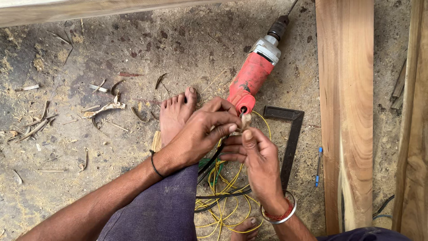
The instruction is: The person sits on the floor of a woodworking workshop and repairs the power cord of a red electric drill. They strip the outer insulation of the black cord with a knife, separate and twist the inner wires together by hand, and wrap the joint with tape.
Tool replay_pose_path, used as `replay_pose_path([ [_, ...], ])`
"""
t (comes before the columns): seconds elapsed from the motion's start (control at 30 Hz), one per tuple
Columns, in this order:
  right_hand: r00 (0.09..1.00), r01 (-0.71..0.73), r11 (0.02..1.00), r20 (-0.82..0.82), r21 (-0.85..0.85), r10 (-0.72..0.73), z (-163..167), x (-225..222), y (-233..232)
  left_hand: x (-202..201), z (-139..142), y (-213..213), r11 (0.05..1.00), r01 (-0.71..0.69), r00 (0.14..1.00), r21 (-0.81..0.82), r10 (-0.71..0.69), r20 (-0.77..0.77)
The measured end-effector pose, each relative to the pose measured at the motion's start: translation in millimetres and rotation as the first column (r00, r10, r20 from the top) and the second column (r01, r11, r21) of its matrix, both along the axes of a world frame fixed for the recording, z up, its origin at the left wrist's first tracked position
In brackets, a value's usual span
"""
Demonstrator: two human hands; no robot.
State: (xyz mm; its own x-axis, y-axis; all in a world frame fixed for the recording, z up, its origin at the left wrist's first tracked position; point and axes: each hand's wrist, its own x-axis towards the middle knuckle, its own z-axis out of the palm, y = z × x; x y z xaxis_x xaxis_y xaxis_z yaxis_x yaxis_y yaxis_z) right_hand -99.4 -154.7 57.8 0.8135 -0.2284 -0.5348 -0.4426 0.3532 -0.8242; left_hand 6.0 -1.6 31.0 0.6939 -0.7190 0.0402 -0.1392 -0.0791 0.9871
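Both hands met at the rear end of the red drill [250, 76], which lay on the dusty floor [89, 147]. Left hand [200, 134] had its fingers curled and pinched together on a small pale cord end [245, 124] right at the drill's base. Right hand [256, 158] sat just below the drill, thumb up against the same cord end, fingers folded around it. Yellow, green and black wires [223, 196] were heaped below the drill, under both hands. A black square [290, 134] lay just right of the drill's base, partly under the right hand. A blue pen [318, 166] lay farther right, beside a plank [350, 111]. A bare foot [176, 114] rested left of the drill. Wood shavings [104, 107] were scattered well left of it.
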Motion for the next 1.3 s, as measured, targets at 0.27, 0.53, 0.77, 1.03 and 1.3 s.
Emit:
replay_pose_path([
  [0.27, 0.995, -0.1, 0.983, -0.016, -0.151, 0.098, 8, 13, -8, -2, 0, -2, 0.999, 0.009, 0.997, -0.053, -0.013, -0.079],
  [0.53, 0.998, -0.044, 0.988, -0.044, -0.145, 0.037, -1, 4, -12, -2, -11, -2, 0.997, -0.07, 0.816, -0.022, 0.044, -0.576],
  [0.77, 0.994, -0.008, 0.997, -0.111, -0.079, -0.001, -14, 1, -14, -4, -16, -1, 0.993, -0.058, 0.613, -0.1, -0.043, -0.789],
  [1.03, 0.989, 0.144, 0.987, -0.037, 0.069, -0.142, -10, -1, 2, -8, -29, -2, 0.973, -0.201, 0.419, -0.11, -0.016, -0.908],
  [1.3, 0.977, 0.21, 0.963, 0.063, -0.17, -0.202, 2, -10, 18, -9, -32, -5, 0.982, -0.145, 0.594, -0.12, -0.01, -0.805],
])
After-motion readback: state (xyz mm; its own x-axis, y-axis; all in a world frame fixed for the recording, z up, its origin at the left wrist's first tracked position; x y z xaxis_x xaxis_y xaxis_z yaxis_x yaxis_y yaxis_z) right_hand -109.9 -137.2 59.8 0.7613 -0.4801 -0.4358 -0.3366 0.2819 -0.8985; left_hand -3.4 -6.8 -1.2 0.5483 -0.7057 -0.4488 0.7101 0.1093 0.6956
